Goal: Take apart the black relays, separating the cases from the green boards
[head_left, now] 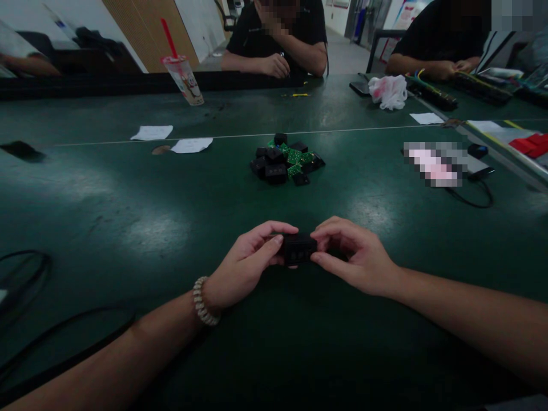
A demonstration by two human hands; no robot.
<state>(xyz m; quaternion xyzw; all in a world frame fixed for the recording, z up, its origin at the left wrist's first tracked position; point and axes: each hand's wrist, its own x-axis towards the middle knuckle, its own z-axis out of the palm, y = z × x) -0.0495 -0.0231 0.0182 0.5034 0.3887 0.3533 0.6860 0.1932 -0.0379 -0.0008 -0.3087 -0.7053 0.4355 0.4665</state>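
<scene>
Between my hands is a small black plastic box (299, 249) with a row of round marks on its near face. My left hand (252, 257), with a braided bracelet (204, 302) at the wrist, grips the box's left end between thumb and fingers. At its right end, the thumb and fingertips of my right hand (357, 254) pinch the box. Beyond them on the green table (205, 194) lies a pile of similar black plastic boxes (274, 171) and green circuit boards (296, 157).
Papers (192, 145) and a cup with a red straw (184, 80) stand farther back on the left. At right lie a blurred-out device (475, 162) with a cable, and a crumpled plastic bag (389, 91). Black cables (64, 319) cross the near left. Two people sit opposite.
</scene>
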